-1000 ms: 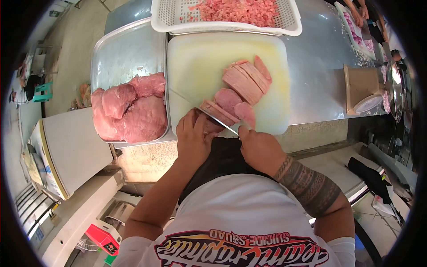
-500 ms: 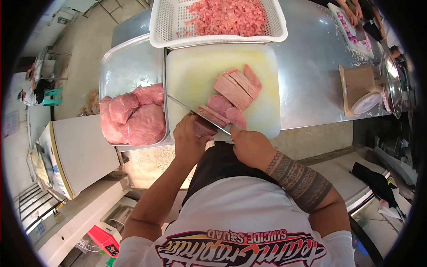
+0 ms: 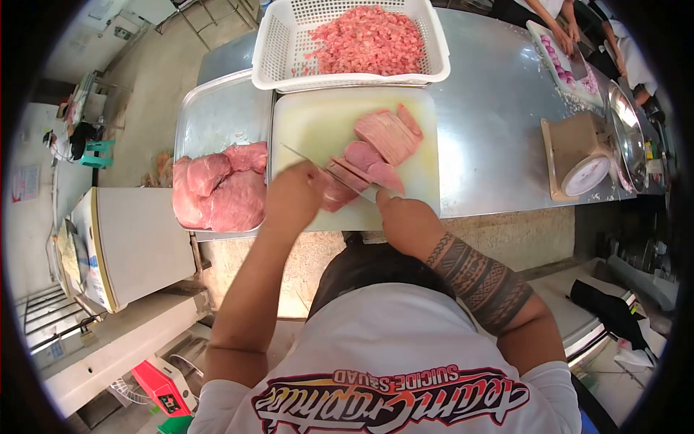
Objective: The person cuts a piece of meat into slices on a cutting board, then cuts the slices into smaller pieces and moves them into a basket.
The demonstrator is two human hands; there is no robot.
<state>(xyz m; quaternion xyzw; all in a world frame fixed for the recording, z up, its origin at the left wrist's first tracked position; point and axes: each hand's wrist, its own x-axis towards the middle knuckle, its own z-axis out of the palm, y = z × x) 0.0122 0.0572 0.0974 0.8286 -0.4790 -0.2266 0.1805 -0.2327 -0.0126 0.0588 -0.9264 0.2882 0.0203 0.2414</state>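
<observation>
In the head view, holds a knife (image 3: pixel 369 192) by the handle in a closed right hand (image 3: pixel 407 220), apparently for firm control, with the blade slanting away to the left over a cutting board (image 3: pixel 311 116). Has the left hand (image 3: pixel 295 195) at the meat chunk (image 3: pixel 336 197) on the board's near side, perhaps to steady it; cannot tell through the blur how far open, or whether gripping anything. Has sliced meat (image 3: pixel 388 137) farther up the board, likely out of the blade's way. Has large meat pieces (image 3: pixel 224 192) in a metal tray (image 3: pixel 224 108) beside the board, handy for the left hand, and diced meat (image 3: pixel 372 43) in a high-sided basket (image 3: pixel 347 84) beyond, probably to contain the loose bits
</observation>
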